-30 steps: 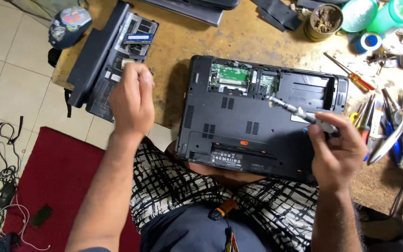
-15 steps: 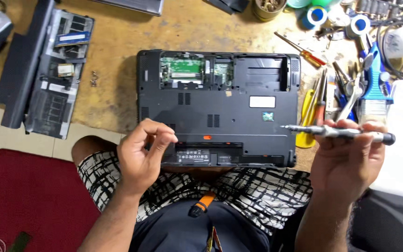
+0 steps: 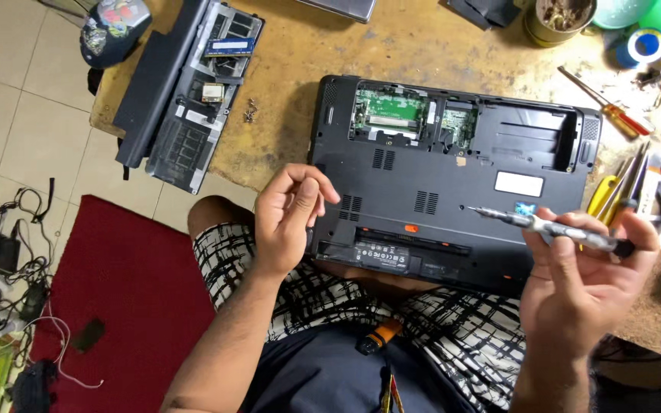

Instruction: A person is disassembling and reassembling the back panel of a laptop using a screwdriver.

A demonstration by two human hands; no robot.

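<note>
The upturned black laptop lay at the near edge of the table, its service cover already off and set at the left edge with loose screws beside it, memory bay exposed. The right hand was clamped on a grey screwdriver held above the base; the left hand hovered with fingertips pinched together, and whether they held anything could not be told. The main base shell remained in place.

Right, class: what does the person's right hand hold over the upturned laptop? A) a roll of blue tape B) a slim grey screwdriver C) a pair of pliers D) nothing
B: the right hand grips a slim grey screwdriver, its tip pointing left above the black laptop base.
</note>
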